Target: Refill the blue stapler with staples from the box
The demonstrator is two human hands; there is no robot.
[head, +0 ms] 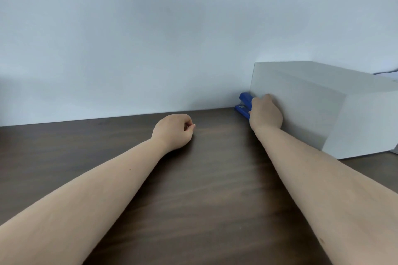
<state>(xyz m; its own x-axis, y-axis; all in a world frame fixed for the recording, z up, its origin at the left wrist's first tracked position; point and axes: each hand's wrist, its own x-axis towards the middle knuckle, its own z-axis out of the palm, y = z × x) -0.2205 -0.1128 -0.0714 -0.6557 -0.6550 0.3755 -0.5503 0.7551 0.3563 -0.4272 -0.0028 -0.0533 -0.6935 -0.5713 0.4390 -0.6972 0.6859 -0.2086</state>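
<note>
On dark wood-grain tabletop (193,189): two bare forearms stretch forward. Left hand (173,130) rests mid-table, fingers curled into loose fist, nothing visible inside. Farther right, right hand (266,112) reaches onto blue plastic stapler (243,104); fingers hidden behind palm, grasp cannot be told. Stapler lies at table's far edge, against pale grey rectangular box (312,103), by white wall (150,38).

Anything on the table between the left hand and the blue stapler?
No. The head view shows only bare dark table between the left hand and the blue stapler.
</note>
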